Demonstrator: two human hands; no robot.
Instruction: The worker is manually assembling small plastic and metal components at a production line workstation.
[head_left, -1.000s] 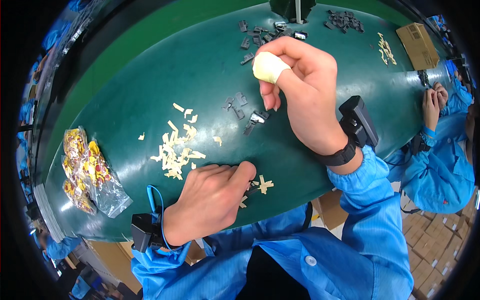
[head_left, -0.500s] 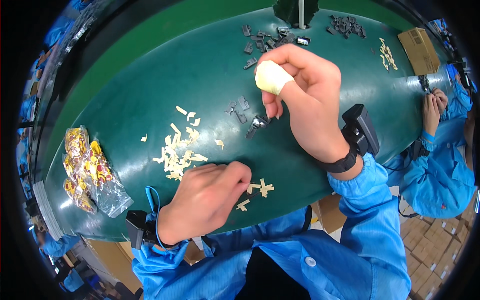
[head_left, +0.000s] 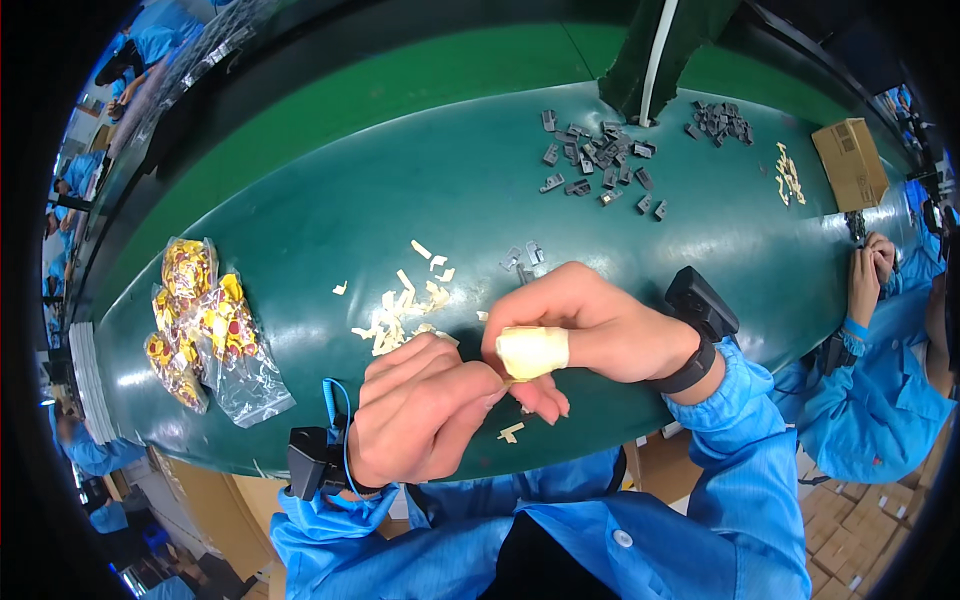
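Note:
My left hand (head_left: 425, 405) is closed in a pinch, its fingertips meeting those of my right hand (head_left: 600, 335) low over the table. A pale yellow wrap (head_left: 534, 352) covers my right thumb. What the fingertips pinch is too small and hidden to make out. Just beyond my left hand lies a loose heap of cream-coloured strips (head_left: 385, 325). A small cream piece (head_left: 511, 432) lies on the near side of my hands. Several small dark grey parts (head_left: 535, 253) sit beyond my right hand, partly covered by it.
The green table (head_left: 300, 210) holds plastic bags of yellow-and-red pieces (head_left: 230, 325) at left. Piles of grey parts (head_left: 600, 155) lie at the back, beside a post with a white cable (head_left: 655, 60). At right are a cardboard box (head_left: 850, 165) and another person's hands (head_left: 868, 270).
My right hand has come down from the grey parts toward me and now meets my left hand. The whole view has shifted, showing more of the table's far side.

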